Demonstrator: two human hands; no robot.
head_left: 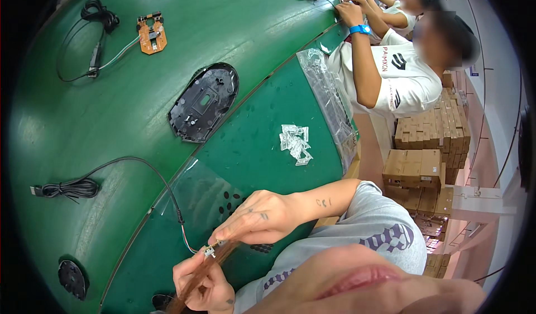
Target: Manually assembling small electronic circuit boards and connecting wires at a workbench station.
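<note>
Close in front of me, my left hand and my right hand meet with fingertips pinched on a small circuit board that has a white connector. Most of the board is hidden by fingers and by a strand of hair crossing in front. Thin coloured wires run from it into a black cable, which curves away to a tied coil with a plug. Beside my right fingers lies a clear film with black round pads. A black mouse shell rests open-side up farther off.
An orange circuit board with a cable lies at the far left. A dark shell piece sits near left. Clear plastic pieces and a plastic bag lie to the right. Co-workers sit beyond; cardboard boxes are stacked right.
</note>
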